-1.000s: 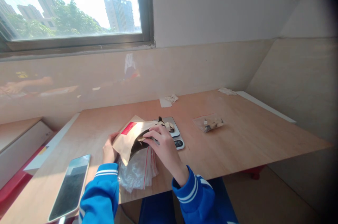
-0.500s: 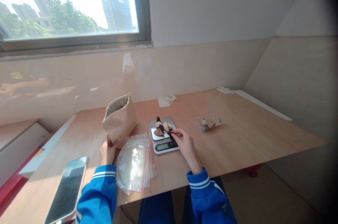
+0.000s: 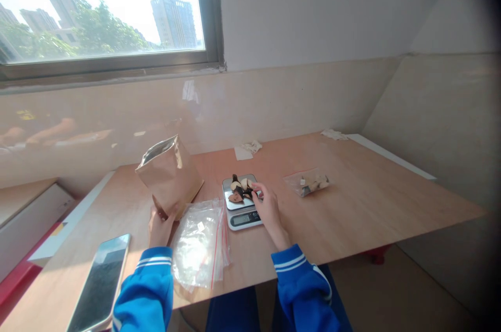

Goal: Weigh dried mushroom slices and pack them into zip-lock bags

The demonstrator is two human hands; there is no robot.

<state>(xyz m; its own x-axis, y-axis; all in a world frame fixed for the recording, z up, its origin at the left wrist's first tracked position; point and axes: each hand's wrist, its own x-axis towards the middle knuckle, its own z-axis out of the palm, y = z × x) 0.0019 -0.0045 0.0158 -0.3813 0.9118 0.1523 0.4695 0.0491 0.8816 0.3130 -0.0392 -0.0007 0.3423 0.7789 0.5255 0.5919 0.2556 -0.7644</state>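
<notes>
My left hand (image 3: 159,225) is closed on the lower front of a brown paper bag (image 3: 172,175), which stands open at the top and leans left. Something dark brown shows between its fingers, too small to name. A kitchen scale (image 3: 246,218) stands right of the bag. On its plate lies a small pile of dried slices (image 3: 237,195), some pale, others dark brown. At the pile's right edge, the thumb and forefinger of my right hand (image 3: 268,209) pinch a slice, partly hidden by the fingers. Clear zip bags (image 3: 199,248) lie flat between my hands.
A filled clear zip bag (image 3: 309,183) lies right of the scale. To my left is a phone (image 3: 99,280) on the wooden table (image 3: 352,206). Crumpled tissue (image 3: 251,147) and a white paper (image 3: 242,153) lie by the wall. A window (image 3: 109,13) is above.
My right hand has moved slightly up and inward, from the plate's front edge to the pile. The paper bag has tipped further left, with my left hand still at its base.
</notes>
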